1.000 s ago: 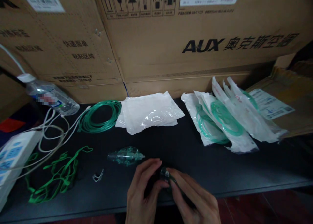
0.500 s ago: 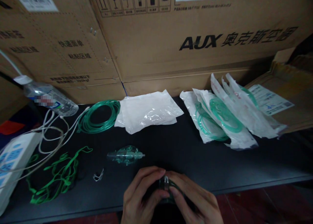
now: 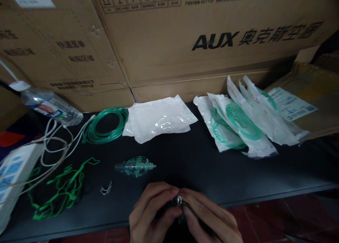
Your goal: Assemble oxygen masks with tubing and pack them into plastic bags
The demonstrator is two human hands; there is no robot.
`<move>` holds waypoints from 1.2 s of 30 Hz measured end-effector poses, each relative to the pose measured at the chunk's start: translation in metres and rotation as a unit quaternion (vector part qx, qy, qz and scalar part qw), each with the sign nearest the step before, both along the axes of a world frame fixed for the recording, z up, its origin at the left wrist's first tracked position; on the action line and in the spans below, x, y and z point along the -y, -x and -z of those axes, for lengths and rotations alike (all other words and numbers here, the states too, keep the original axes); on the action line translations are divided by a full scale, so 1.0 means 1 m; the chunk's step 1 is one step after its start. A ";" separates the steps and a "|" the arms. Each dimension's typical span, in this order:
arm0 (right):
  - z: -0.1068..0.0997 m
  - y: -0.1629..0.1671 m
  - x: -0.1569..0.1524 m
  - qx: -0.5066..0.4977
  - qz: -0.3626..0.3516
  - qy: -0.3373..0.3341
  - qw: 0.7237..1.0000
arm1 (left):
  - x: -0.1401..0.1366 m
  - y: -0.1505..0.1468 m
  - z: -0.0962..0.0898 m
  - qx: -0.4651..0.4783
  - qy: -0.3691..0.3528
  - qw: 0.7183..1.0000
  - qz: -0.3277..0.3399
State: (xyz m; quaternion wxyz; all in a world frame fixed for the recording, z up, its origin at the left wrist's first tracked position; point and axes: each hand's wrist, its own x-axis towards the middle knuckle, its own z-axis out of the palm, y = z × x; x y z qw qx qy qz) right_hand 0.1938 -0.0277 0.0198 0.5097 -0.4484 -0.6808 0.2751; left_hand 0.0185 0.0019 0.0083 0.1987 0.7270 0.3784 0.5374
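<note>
Close together at the table's front edge, my left hand point(image 3: 153, 209) and my right hand point(image 3: 212, 213) are both closed, fingertips pinching a small shiny metal nose clip point(image 3: 179, 200) on a dark, see-through oxygen mask point(image 3: 181, 219). Most of that mask is hidden by my fingers and shadow. Beyond my left hand, a clear green mask point(image 3: 136, 166) lies on its side on the black table point(image 3: 185, 165). Farther left are some thin metal strips point(image 3: 106, 189) and a tangle of green elastic straps point(image 3: 62, 191).
A green tubing coil point(image 3: 106, 125), white packets point(image 3: 161, 119) and bagged tubing sets point(image 3: 238, 123) line the back. Behind stands a large carton point(image 3: 159, 52). A bottle point(image 3: 50, 103), white cables point(image 3: 57, 151) and a power strip point(image 3: 13, 176) are at left; an open box point(image 3: 315, 91) at right.
The metal nose clip has tipped between my fingertips and now shows shorter and more end-on. Less of the mask shows. The whole view has shifted slightly.
</note>
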 end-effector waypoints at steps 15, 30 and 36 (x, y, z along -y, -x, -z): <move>0.007 -0.003 -0.001 -0.033 0.043 0.128 0.990 | 0.011 -0.007 -0.009 -0.060 0.109 0.991 -0.052; -0.011 -0.012 -0.008 -0.252 -0.038 0.403 0.879 | 0.002 0.001 -0.005 -0.020 0.186 0.982 -0.001; 0.005 -0.002 -0.008 -0.292 -0.004 0.396 0.871 | 0.017 -0.001 0.007 0.029 0.347 0.937 0.007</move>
